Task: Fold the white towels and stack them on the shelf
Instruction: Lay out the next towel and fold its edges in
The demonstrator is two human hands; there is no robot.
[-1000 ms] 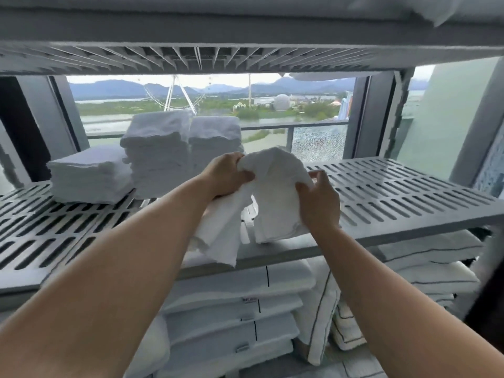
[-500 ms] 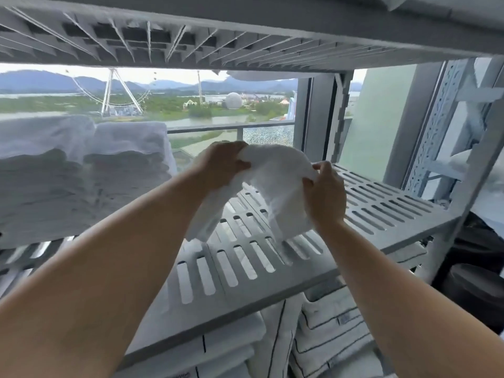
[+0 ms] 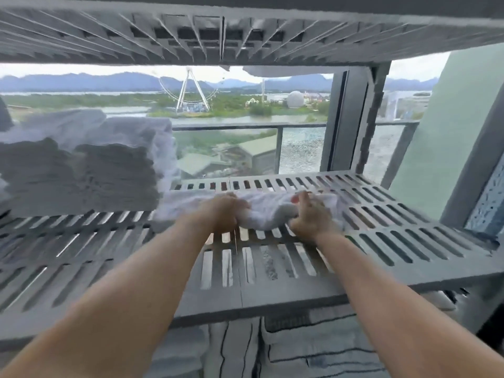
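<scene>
Towel [image 3: 268, 211] lies bunched on shelf [image 3: 395, 233], just right of stack [image 3: 81, 173]. Left hand [image 3: 221, 214] and right hand [image 3: 311, 216] both clench cloth, near each other. Likely light, limp, grippy; take corners to spread flat.

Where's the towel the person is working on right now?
In the head view the towel lies bunched at the middle of the slatted shelf, gripped by the left hand and right hand, just right of the stacked towels.
</scene>
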